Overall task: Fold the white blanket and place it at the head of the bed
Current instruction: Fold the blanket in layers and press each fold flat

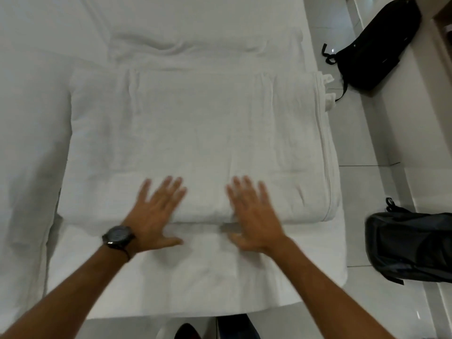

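On the far left lies more white bedding, bare of anything else. The left hand [156, 211], with a dark watch [118, 237] on its wrist, lies flat with fingers spread on the near edge of the blanket [195, 133]. It grips nothing. The right hand [252, 216] does the same just beside it — flat, fingers straight, holding nothing.

The blanket is folded into a thick pad on the bed [195, 289], right in front of both hands. Its long side runs left to right. Both hands are about equally near.

The pillow [186, 42] sits past the blanket's far edge — that looks like the head of the bed, so the blanket likely must go forward. Nothing lies between them.

To the right, two black bags [374, 45] rest on the floor [367, 143], off the bed.
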{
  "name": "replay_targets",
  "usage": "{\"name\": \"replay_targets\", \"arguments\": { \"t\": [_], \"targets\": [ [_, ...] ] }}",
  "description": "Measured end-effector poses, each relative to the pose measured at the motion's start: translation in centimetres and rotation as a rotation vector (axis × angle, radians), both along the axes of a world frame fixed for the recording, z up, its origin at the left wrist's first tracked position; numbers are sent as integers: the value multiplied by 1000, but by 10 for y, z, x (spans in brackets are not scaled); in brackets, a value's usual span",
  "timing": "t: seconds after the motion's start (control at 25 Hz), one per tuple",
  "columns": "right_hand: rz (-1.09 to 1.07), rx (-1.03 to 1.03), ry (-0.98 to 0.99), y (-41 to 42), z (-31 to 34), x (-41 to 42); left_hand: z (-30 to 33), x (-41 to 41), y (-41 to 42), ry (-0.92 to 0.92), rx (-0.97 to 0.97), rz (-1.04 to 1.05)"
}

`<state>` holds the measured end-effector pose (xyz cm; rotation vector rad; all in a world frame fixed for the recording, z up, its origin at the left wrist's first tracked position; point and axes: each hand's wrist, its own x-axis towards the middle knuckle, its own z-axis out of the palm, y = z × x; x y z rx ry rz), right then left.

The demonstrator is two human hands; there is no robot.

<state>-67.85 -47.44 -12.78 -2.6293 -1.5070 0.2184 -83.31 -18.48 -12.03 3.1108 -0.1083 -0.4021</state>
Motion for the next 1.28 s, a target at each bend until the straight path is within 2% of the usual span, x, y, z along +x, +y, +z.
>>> {"name": "replay_targets", "arguments": {
  "t": [0.08,0.16,0.24,0.36,0.52,0.64,0.76,0.88,1.04,1.28],
  "targets": [
    [84,-12,43,37,-6,-10,-12,20,-25,-62,-17,-59],
    [14,2,1,26,-14,15,-19,19,-3,-62,28,-47],
    [-108,-56,-69,-29,-17,46,-16,-9,42,-20,51,79],
    [-240,-115,-174,-87,-13,52,-4,-54,87,-68,74,278],
    [-328,-50,-211,-75,-15,47,1,-49,90,-19,14,380],
    [-372,22,-156,-73,17,50,37,-49,86,-60,-13,392],
    [-413,108,-98,-92,52,19,57,-82,79,-97,-78,365],
    [-424,106,-38,-131,83,-45,86,-143,53,-101,-134,322],
    [-398,108,-66,-191,117,-123,143,-223,-1,-86,-134,263],
    [-385,126,-102,-235,187,-177,196,-294,-43,-68,-213,310]
  ]
}}
